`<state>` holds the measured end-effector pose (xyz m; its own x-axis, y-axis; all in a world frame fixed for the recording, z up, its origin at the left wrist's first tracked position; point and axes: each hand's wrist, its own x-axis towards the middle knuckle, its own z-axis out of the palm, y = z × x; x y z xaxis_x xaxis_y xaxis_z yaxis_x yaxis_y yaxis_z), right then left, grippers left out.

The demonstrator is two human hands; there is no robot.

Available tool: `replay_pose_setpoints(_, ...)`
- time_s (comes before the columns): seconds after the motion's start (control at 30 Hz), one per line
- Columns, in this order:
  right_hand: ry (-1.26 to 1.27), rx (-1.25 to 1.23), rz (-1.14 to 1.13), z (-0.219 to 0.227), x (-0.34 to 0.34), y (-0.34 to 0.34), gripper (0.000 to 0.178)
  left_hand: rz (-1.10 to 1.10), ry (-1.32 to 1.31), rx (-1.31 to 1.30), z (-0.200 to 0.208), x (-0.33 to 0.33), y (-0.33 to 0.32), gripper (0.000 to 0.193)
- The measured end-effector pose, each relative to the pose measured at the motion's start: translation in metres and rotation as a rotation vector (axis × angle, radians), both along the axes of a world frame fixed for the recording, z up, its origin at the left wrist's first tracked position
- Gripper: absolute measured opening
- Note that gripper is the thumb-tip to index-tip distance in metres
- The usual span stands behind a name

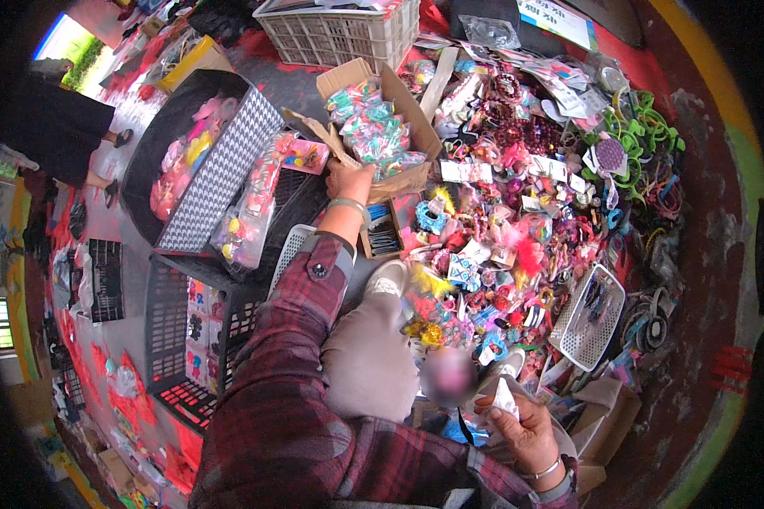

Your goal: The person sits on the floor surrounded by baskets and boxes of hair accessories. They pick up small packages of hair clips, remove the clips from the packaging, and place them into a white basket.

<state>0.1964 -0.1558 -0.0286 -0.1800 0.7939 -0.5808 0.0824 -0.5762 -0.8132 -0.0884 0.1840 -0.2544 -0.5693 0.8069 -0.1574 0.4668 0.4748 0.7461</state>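
Note:
My left hand (351, 181) reaches forward and closes on the near left corner of an open cardboard box (406, 181). Inside the box lie several small clear bags (373, 127) of pastel pink, green and blue pieces. Low on the right, over my knee, my right hand (528, 434) pinches a small white pointed piece (504, 397) with faint print; its exact kind cannot be made out. Between my feet and beyond spreads a large heap of hair accessories (509, 229): scrunchies, bows, feathers and carded pieces.
A white plastic basket (592, 322) sits at the heap's right, beside green headbands (649, 127). A large beige crate (335, 36) stands at the back. To the left are a houndstooth-patterned bin (221, 174) and a black crate (168, 331). Another person (55, 127) stands far left.

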Motion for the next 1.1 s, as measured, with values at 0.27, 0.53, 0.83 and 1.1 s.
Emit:
replay_pose_setpoints(0.27,-0.045,0.057,0.057,0.009,0.001,0.005,0.021,-0.006,-0.044,-0.054,-0.015,-0.011,0.003,0.051)
replay_pose_setpoints(0.53,-0.066,0.047,0.026,0.014,-0.005,0.009,0.021,0.163,-0.157,0.194,-0.017,0.001,-0.013,0.056)
replay_pose_setpoints(0.83,-0.032,0.039,0.020,0.013,-0.003,0.005,0.020,-0.112,0.120,0.120,-0.017,-0.020,0.001,0.059)
replay_pose_setpoints(1.1,-0.044,0.016,0.009,0.015,-0.004,0.010,0.021,-0.106,0.311,0.431,-0.021,-0.022,0.014,0.039)
